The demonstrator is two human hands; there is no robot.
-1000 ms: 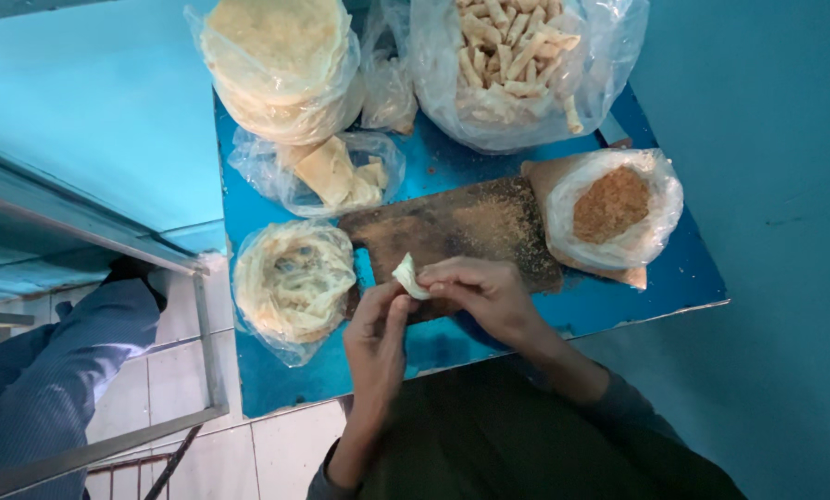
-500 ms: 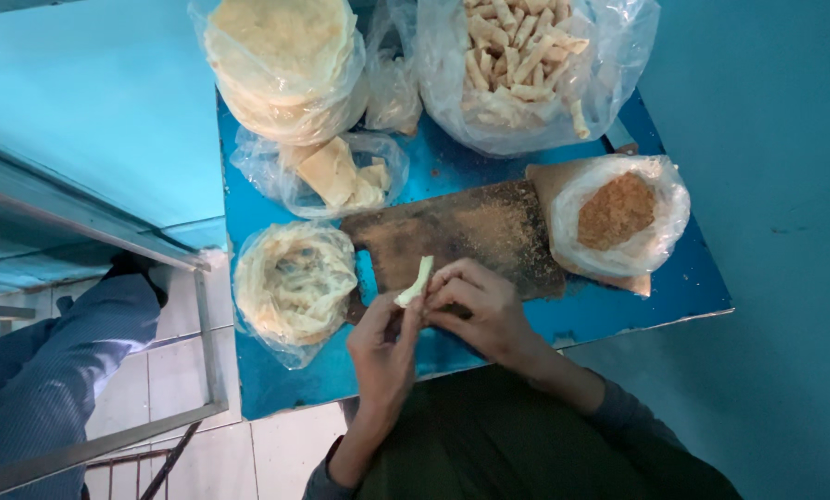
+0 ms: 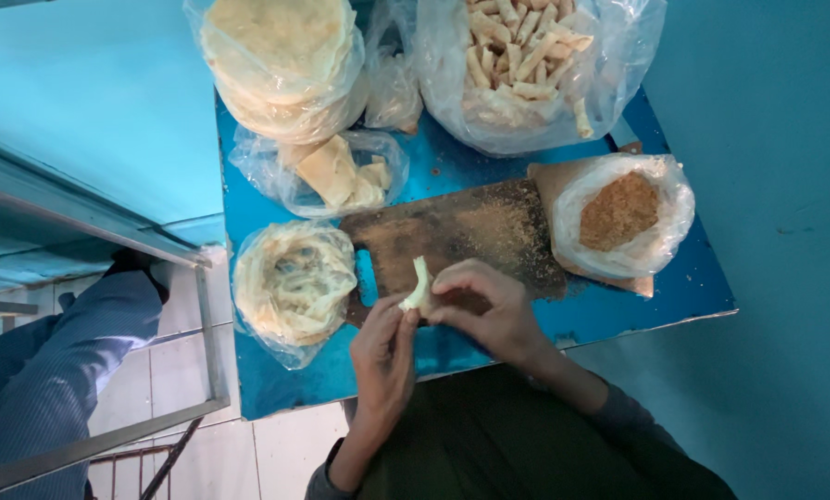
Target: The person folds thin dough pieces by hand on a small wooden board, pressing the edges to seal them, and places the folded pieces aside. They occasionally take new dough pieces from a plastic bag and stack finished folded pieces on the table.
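here both hands, left (image 3: 382, 356) and right (image 3: 484, 310), pinch a half-rolled wrapper (image 3: 418, 287) over the table's (image 3: 489, 329) near edge, probably mid-roll, so finishing calls for tighter rolling.

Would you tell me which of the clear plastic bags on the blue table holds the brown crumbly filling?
It is the clear bag of brown crumbs at the right end of the dark wooden board; the other bags hold pale wrappers or rolls.

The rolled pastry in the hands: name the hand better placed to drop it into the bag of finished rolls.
Probably the right hand. It sits on the same side as the bag of finished rolls, with the wooden board between. The left hand pinches the rolled pastry from farther left.
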